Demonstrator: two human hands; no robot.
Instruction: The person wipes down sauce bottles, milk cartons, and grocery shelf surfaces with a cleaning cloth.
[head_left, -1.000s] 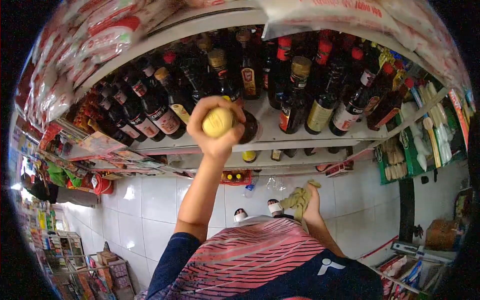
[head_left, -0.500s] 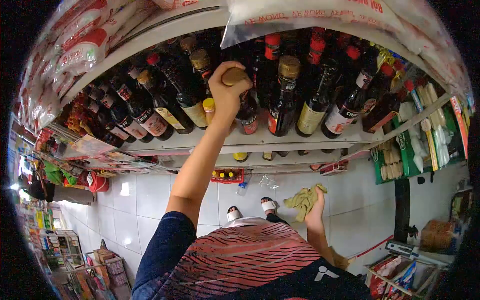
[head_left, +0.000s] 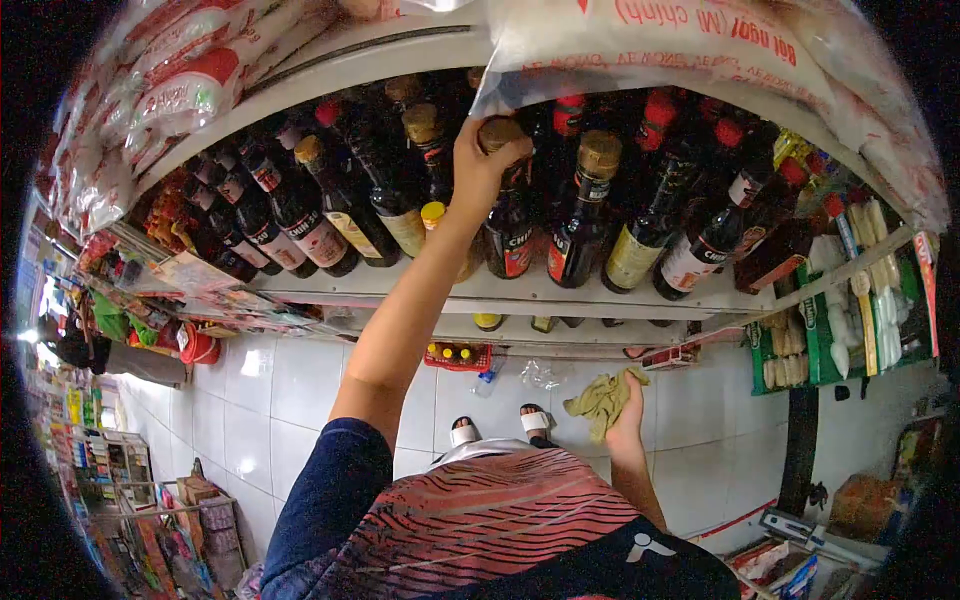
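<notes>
My left hand (head_left: pixel 481 170) is stretched to the shelf, its fingers wrapped round the capped neck of a dark sauce bottle (head_left: pixel 511 240) with a red and black label. That bottle stands at the front of the shelf, in line with its neighbours. Close by on the right is another sauce bottle (head_left: pixel 575 245) with a gold cap. A small yellow-capped bottle (head_left: pixel 433 214) is partly hidden behind my left forearm. Down at my right side, a crumpled yellow-green cloth (head_left: pixel 600 403) hangs from my closed right hand (head_left: pixel 628 415).
Rows of dark bottles fill the shelf (head_left: pixel 590 308). White plastic packs (head_left: pixel 660 50) overhang it from above. Brushes (head_left: pixel 865 290) hang at the right. A red crate (head_left: pixel 457 362) holding yellow-capped bottles sits low under the shelf, near a clear plastic wrapper (head_left: pixel 541 374) on the tiled floor.
My left hand has shifted slightly right and away from me with the bottle, which now sits more upright on the shelf. My right hand stays low with the cloth. The view has shifted slightly.
</notes>
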